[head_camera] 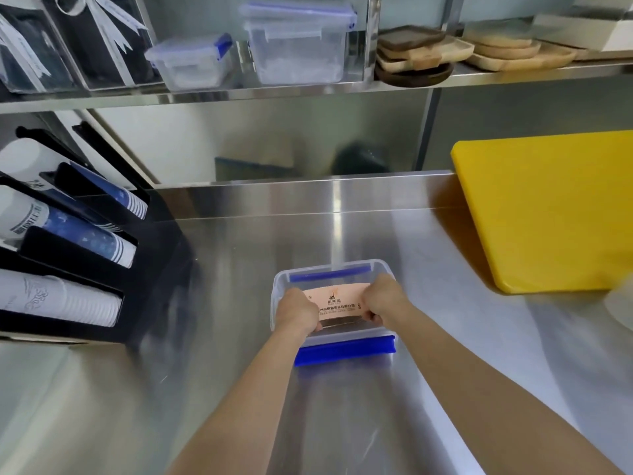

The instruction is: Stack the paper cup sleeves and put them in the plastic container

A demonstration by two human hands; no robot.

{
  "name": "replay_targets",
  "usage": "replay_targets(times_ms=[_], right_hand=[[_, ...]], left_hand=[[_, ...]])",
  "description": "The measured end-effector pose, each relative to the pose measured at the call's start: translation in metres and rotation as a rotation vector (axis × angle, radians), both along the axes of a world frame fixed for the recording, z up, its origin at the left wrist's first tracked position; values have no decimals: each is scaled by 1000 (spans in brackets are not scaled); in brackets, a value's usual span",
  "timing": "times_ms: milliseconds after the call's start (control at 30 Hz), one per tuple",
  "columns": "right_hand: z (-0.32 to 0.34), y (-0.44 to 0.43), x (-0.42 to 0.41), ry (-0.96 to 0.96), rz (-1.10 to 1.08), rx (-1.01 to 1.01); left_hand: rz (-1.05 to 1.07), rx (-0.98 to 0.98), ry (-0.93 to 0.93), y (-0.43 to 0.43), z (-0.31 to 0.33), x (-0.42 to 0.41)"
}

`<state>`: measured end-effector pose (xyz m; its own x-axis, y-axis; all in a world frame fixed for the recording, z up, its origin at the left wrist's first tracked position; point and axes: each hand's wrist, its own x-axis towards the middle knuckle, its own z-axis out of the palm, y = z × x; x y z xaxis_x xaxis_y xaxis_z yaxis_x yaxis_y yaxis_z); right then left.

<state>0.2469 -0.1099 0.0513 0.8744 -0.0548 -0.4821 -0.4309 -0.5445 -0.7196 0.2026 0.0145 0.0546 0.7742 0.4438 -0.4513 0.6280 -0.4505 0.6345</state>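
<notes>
Head view: both forearms are stretched forward over the steel bench (212, 371), converging on a clear plastic container (278, 286) with blue latches that sits near the middle of the bench, closer to the front edge than to the back. The left hand (297, 311) is curled shut around the left end of a stack of pale pink paper cup sleeves (337, 298); the right hand (383, 298) is closed on the right end in the same way — knuckles up, fingertips tucked under the lower edge of the stack. The sleeves are held flat, printed face upward, inside the rim of the container; whether the stack rests on the container floor cannot be told.

A yellow cutting board (548, 210) lies at the right side of the bench, reaching toward the back edge, well apart from the container. At the left edge a black cup dispenser (78, 234) is seen, with rows of paper cups lying on their sides. On the shelf (239, 94) above the back edge, lidded clear boxes (294, 42) and wooden trays (424, 49) are stored.
</notes>
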Motion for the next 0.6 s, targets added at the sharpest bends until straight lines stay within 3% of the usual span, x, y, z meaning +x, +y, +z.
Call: replay_targets(times_ms=[333, 600], right_hand=[[-5, 5, -2, -79, 82, -222], [5, 1, -4, -75, 104, -189]], left_hand=[[10, 33, -13, 0, -4, 0], [-1, 93, -59, 5, 14, -2]])
